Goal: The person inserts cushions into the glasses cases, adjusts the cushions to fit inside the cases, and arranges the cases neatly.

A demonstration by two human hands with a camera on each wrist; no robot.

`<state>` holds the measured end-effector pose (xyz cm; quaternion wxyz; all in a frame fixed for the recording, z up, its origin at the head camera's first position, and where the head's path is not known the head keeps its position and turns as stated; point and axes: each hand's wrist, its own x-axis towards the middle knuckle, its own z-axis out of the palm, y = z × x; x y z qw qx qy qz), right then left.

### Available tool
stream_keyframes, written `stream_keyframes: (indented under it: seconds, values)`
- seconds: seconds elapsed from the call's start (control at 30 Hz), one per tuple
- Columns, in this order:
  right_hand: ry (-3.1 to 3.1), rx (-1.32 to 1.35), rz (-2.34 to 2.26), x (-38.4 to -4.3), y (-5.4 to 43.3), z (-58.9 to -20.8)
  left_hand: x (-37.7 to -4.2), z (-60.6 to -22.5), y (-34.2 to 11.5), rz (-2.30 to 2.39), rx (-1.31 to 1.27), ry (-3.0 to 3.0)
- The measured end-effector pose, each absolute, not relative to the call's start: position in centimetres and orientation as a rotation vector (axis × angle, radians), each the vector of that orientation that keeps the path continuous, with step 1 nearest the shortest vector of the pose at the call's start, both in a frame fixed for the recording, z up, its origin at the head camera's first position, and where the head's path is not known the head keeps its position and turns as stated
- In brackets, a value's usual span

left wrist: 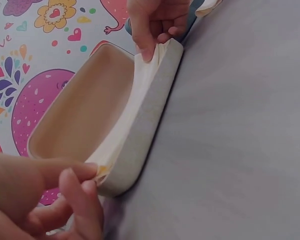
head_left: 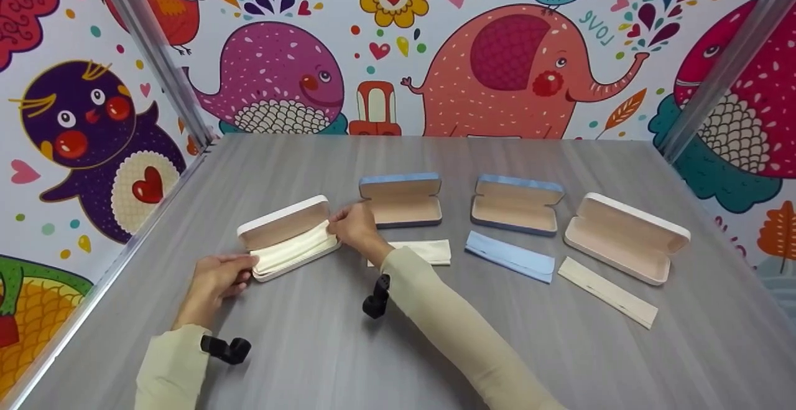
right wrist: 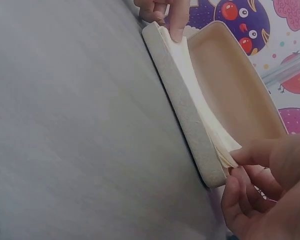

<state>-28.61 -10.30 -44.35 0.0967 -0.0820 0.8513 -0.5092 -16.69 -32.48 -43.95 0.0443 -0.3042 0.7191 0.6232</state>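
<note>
At the left of the table stands an open white glasses case (head_left: 283, 220), its lid tilted back and its beige lining showing. A folded cream cloth (head_left: 292, 249) lies lengthwise in its lower half, sagging in the middle in the left wrist view. My left hand (head_left: 214, 279) pinches the cloth's left end at the case's end wall. Over the opposite end, my right hand (head_left: 359, 226) pinches the cloth's right end between thumb and fingers. Layered folds of the cloth (right wrist: 200, 107) show beside the right thumb in the right wrist view.
Two open blue glasses cases (head_left: 407, 218) (head_left: 516, 214) and another open white glasses case (head_left: 622, 251) stand to the right. In front lie a cream cloth (head_left: 429, 252), partly behind my right wrist, a blue cloth (head_left: 510, 257) and a beige cloth (head_left: 609, 292). Patterned walls (head_left: 398, 55) border the table.
</note>
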Motion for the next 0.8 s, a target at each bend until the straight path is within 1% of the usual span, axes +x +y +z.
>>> stream_keyframes:
  seconds: [0.43, 0.8]
  values:
    - [2.646, -0.292, -1.457, -28.23, -10.63, -44.61, -17.05, -44.36, -32.22, 1.745, -0.958, 2.347]
    - [2.721, -0.332, -1.407, -28.20, -10.62, -44.72, -16.83, -44.65, -31.96, 1.705, -0.941, 2.416]
